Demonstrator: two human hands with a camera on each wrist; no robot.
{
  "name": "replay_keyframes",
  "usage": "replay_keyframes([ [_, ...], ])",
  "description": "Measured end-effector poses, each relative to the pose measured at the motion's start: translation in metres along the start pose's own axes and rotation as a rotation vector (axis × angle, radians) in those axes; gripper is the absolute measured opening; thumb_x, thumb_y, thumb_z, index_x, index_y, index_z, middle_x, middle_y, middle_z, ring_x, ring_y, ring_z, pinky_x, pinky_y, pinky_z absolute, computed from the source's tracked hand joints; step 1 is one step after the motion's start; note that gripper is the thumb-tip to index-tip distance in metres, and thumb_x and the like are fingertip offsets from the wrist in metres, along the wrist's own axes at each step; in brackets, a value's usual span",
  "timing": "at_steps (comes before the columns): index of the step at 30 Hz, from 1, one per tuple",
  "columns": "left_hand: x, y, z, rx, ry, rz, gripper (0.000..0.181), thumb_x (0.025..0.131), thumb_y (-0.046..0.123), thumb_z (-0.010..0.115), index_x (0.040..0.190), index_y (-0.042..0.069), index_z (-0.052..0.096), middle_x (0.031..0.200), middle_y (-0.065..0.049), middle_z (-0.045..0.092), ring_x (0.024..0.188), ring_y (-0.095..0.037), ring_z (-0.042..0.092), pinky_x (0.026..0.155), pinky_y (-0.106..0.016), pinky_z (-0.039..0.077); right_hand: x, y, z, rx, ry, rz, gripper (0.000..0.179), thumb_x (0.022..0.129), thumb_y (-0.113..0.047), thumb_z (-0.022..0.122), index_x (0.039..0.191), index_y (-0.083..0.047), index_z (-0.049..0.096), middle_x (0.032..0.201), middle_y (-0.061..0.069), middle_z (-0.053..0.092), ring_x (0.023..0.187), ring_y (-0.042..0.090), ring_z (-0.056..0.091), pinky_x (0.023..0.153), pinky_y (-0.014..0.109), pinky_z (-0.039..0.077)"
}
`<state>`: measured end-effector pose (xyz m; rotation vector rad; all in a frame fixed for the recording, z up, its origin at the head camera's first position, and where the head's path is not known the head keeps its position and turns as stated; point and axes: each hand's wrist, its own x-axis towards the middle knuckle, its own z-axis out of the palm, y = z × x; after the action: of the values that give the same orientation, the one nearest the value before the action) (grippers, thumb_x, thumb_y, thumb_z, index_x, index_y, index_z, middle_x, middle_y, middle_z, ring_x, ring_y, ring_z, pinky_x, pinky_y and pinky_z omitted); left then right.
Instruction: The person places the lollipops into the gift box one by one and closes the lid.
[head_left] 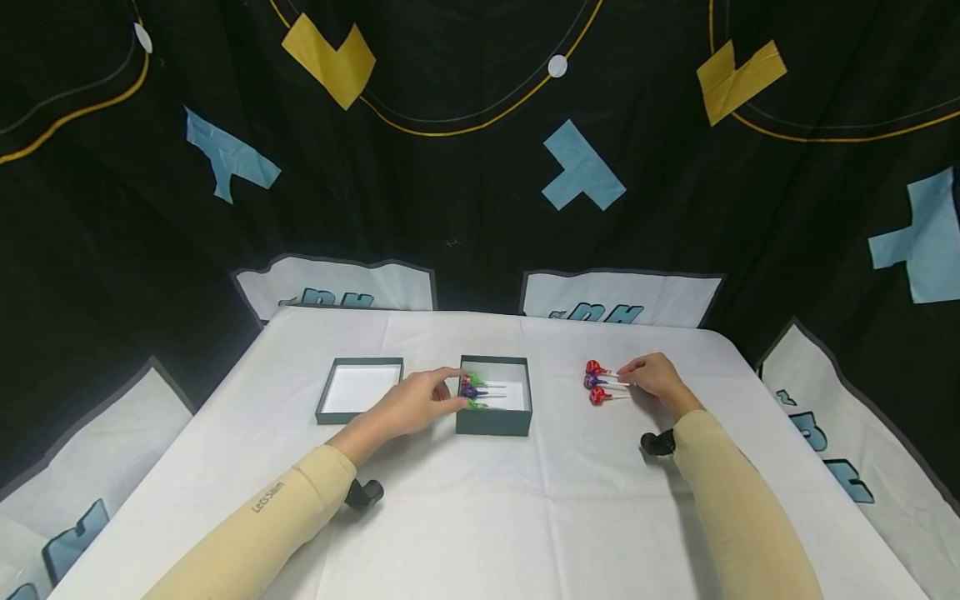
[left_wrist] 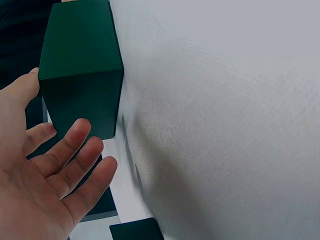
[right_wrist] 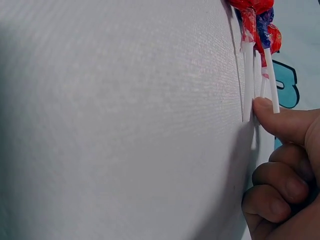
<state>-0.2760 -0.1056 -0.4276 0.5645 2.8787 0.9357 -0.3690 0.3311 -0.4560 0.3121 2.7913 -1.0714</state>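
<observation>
My left hand point(head_left: 420, 402) is at the left side of a dark green box point(head_left: 492, 423). Its thumb and forefinger touch the rim, and the other fingers point(left_wrist: 80, 175) spread loosely beside the wall. Inside the box lie lollipops: a purple one point(head_left: 472, 392) between two with green wrappers, their sticks to the right. Right of the box, two red lollipops point(head_left: 597, 396) and a purple one point(head_left: 592, 381) lie on the cloth. My right hand point(head_left: 658, 379) pinches the farthest red lollipop's point(head_left: 595, 367) stick near its end. Its other fingers point(right_wrist: 272, 192) are curled.
The shallow box lid point(head_left: 360, 419), white inside, lies left of the box, upturned. White cloth covers the table point(head_left: 480, 517). A black curtain point(head_left: 465, 208) with coloured paper cutouts hangs behind it. Black wrist devices point(head_left: 364, 494) sit under both forearms.
</observation>
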Motion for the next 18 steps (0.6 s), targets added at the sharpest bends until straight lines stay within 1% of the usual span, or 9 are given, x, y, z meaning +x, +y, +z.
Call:
replay_keyframes([
  [4,-0.0002,0.0004,-0.0010,-0.002,-0.002,0.003,0.063,0.093,0.044,0.070,0.148,0.018,0.052,0.093,0.004,0.066,0.080,-0.012,0.059,0.072,-0.033,0.049,-0.0006,-0.0019,-0.0010,-0.013,0.002,0.001,0.022,0.094,-0.020,0.071,0.108,-0.003,0.075,0.125,0.021,0.063,0.104,0.031,0.051,0.086,0.040,0.041],
  [13,0.0006,-0.0001,-0.0016,-0.003,-0.004,0.013,0.063,0.094,0.043,0.071,0.148,0.018,0.052,0.091,0.005,0.065,0.078,-0.012,0.059,0.070,-0.032,0.049,-0.0021,-0.0043,-0.0036,-0.003,0.000,0.009,0.023,0.093,-0.020,0.071,0.108,-0.003,0.075,0.125,0.021,0.062,0.104,0.031,0.050,0.086,0.040,0.042],
  [18,0.0003,0.0003,-0.0018,-0.001,-0.004,0.008,0.062,0.093,0.043,0.071,0.147,0.018,0.053,0.091,0.005,0.065,0.078,-0.012,0.058,0.069,-0.032,0.048,-0.0037,-0.0060,-0.0060,-0.008,0.008,0.013,0.023,0.093,-0.021,0.072,0.108,-0.004,0.075,0.124,0.019,0.062,0.102,0.029,0.050,0.080,0.037,0.041],
])
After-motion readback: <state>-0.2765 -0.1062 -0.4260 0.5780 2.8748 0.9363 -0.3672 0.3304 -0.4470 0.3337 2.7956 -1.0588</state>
